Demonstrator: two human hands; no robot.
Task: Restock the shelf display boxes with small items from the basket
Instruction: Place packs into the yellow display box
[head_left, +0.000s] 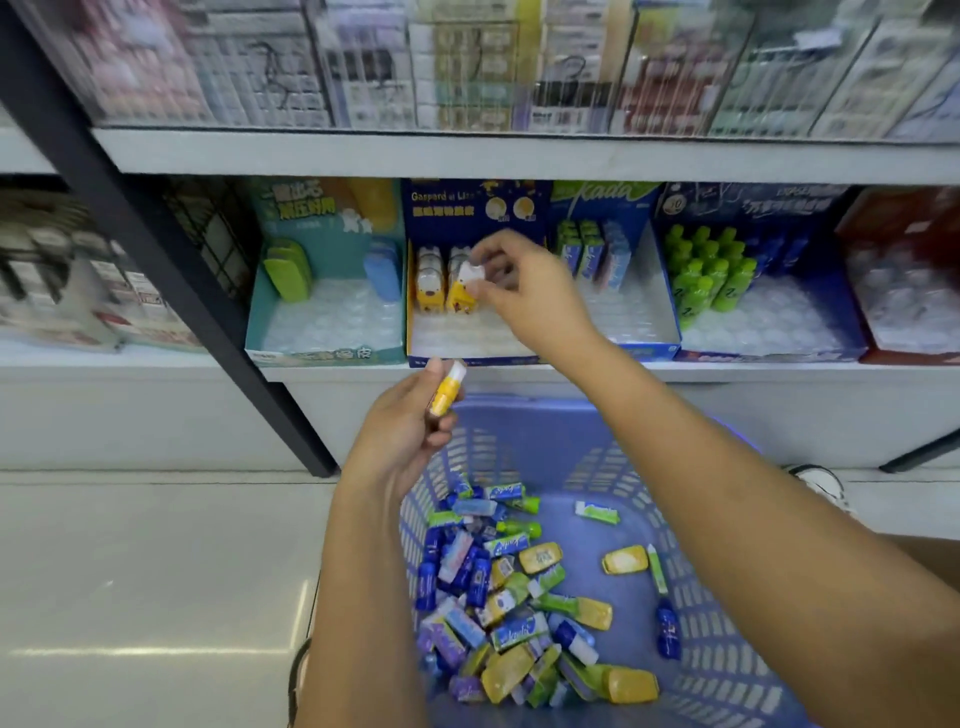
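Small items (493, 608) lie heaped in the basket (519, 436) beneath the forearms, and two more are up in the hands. Both of those are yellow-bodied with white caps. I judge them light, stiff, a little slick and unlikely to break.

The right hand (524, 296) pinches one capped piece (467, 280) by its white top between thumb and fingertips. It hangs just in front of the dark blue display box (447, 208), over the yellow pieces standing at that box's back. The left hand (400, 436), nearer the body and below the right, curls round a second capped piece (448, 391) at its yellow barrel, above the basket's far rim.

Gripping at the cap or mid-body looks right, since the base seems meant to drop into a cup of the clear tray.

Counted:
- two hands, one piece in each
- five display boxes on the shelf (130, 358) beyond the hands: teal, dark blue, mid blue, navy, red
- at least two yellow pieces standing in the dark blue one, with blur hiding any more
- several dozen mixed pieces in the basket, about five of them flat yellow tins
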